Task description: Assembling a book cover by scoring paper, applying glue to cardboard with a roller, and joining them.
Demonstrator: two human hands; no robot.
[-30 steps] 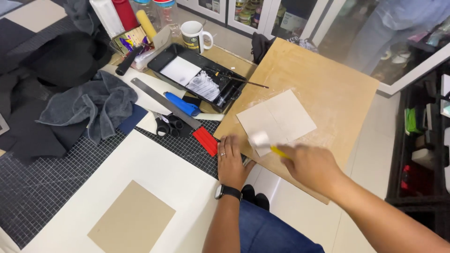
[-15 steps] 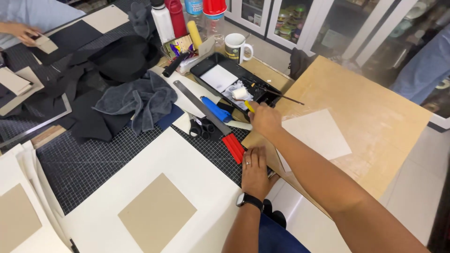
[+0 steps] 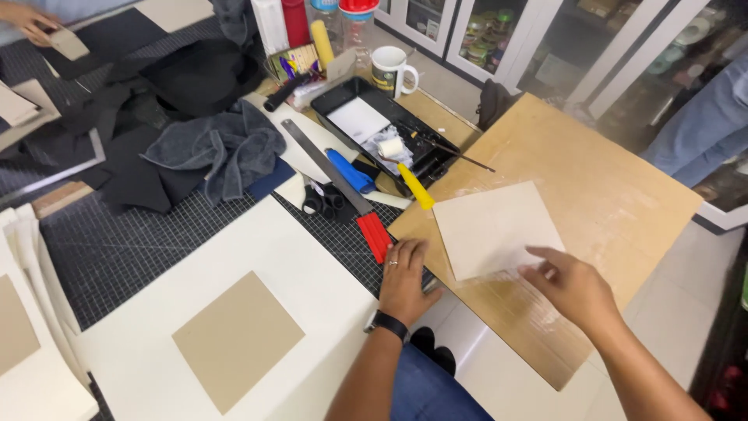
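Note:
My left hand rests flat on the near corner of the tan wooden board, fingers spread, holding nothing. My right hand hovers open at the near right edge of a pale square card lying on the board, fingertips touching or almost touching it. A small paint roller with a yellow handle lies with its white head in the black tray. A brown cardboard square sits on a white sheet in front of me.
A long metal ruler with a red end, a blue-handled tool, scissors, grey cloth, black fabric, a mug and bottles crowd the cutting mat. Another person's hand works far left; someone stands at right.
My right hand has left the roller in the tray and come back to the near edge of the pale card. The left hand stays on the board corner.

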